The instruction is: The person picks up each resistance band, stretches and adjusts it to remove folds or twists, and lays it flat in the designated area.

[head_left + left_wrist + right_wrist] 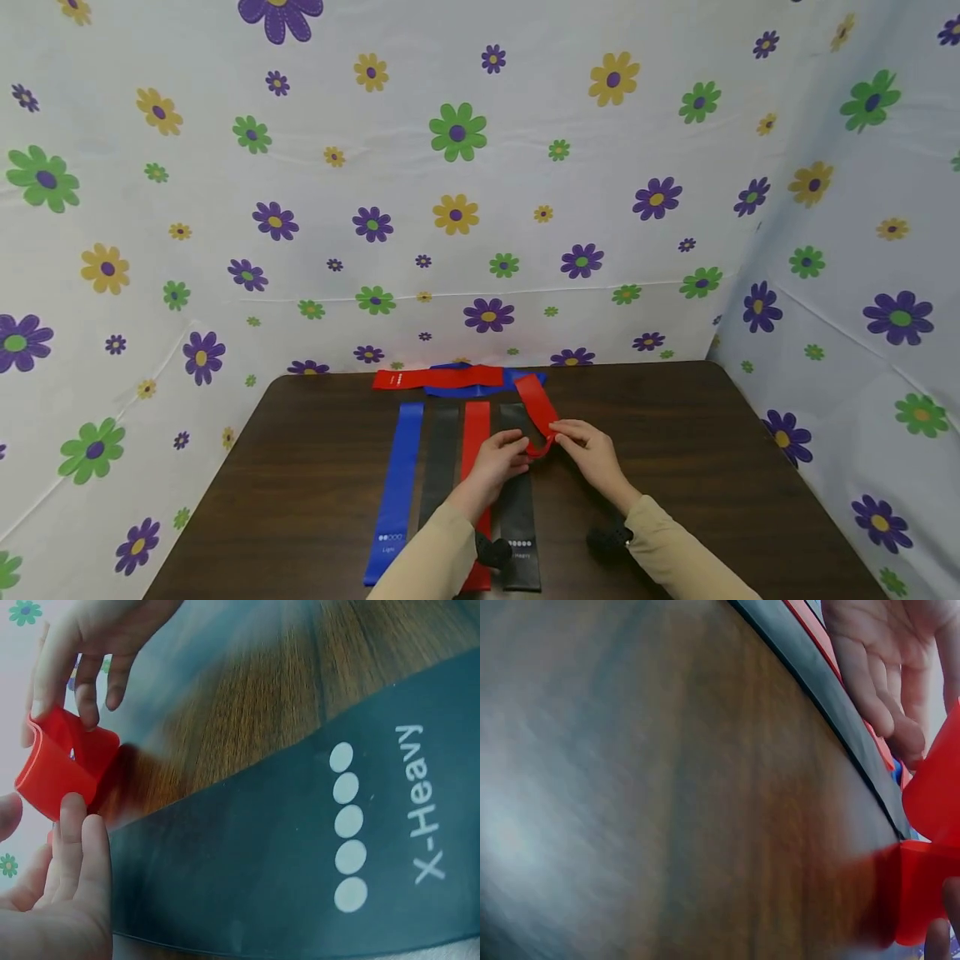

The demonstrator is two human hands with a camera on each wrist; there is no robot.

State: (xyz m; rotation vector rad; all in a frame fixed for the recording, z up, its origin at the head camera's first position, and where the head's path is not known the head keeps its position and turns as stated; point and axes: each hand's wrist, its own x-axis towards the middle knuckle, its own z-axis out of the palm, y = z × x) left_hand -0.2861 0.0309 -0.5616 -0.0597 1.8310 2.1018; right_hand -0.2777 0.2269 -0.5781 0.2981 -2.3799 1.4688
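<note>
A red resistance band (538, 404) stands partly raised above the table, its near end looped between the hands. My right hand (592, 457) pinches the loop's edge; in the left wrist view its fingertips meet on the band (60, 776). From the other side, my left hand (498, 467) touches the loop with extended fingers, the thumb (9, 816) a little apart from it. Beneath the left hand lies a flat black band (519, 508) marked X-Heavy. Beside it are a red band (476, 425), a dark band (438, 454) and a blue band (397, 492) marked Light.
Along the back of the brown table (300, 492), another red band (427, 378) lies across a blue band (468, 390). A flower-printed cloth (525, 183) rises behind the table and at its right side.
</note>
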